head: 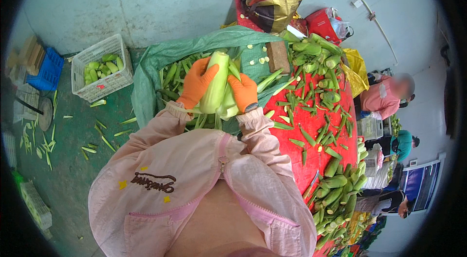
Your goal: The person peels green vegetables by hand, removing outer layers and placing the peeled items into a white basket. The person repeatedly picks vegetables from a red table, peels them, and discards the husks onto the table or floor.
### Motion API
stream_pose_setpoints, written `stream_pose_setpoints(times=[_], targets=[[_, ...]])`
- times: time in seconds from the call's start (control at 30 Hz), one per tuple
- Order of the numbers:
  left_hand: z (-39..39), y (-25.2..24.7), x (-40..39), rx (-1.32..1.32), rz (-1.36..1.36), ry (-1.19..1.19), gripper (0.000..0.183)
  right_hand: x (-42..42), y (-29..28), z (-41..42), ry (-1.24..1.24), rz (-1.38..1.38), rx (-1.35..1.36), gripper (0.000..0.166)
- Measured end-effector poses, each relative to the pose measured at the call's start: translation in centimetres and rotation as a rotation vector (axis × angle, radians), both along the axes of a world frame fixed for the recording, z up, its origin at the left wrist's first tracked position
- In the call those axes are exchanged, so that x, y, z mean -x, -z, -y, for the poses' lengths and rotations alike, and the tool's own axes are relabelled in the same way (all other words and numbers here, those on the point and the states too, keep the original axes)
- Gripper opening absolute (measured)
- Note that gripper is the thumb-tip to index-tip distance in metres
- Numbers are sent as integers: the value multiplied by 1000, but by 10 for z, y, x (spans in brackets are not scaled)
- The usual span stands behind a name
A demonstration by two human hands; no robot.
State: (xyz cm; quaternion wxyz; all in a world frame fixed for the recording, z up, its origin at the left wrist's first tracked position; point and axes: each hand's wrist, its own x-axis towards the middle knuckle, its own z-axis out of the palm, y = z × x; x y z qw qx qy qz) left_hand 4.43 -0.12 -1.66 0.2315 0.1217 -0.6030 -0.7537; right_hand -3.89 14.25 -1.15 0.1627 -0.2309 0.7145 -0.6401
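Observation:
My left hand [197,83], in an orange glove, grips a pale green ear of corn [215,87] with its thumb across the front. The cut stalk end points up, away from my body. To the right of the ear, my gloved right hand [243,92] holds the husk leaves [230,102], which are partly spread from it. Both hands are over a green woven sack [146,78] with loose husk pieces [171,74] in it. My fingers are partly hidden behind the corn.
A white crate [102,87] of corn stands left. On the red-covered table [281,136] lie a brick [278,57], husk scraps, a knife [311,184] and piles of unhusked corn [335,187]. Bags [275,5] sit by the wall. Several people [379,96] are at right.

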Motion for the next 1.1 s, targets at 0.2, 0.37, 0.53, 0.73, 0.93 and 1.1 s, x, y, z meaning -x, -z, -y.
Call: stream_pose_setpoints(times=[0.2,0.37,0.53,0.73,0.93,1.1], targets=[[-10,13,-5,159,74,-75,47,-3,-13,3,28,30,61,21],[3,18,-17,132,33,-16,50,37,-30,-6,200,-369,-337,25],[18,8,-20,181,-98,15,61,48,-47,-6,149,-590,-562,47],[21,-1,-13,173,-129,78,61,12,-64,12,-263,-496,-154,56],[16,-7,-3,172,-278,182,64,-3,-66,18,-220,-586,-191,59],[-6,-20,12,572,-222,249,81,-13,-54,-9,-99,-385,2,58]])
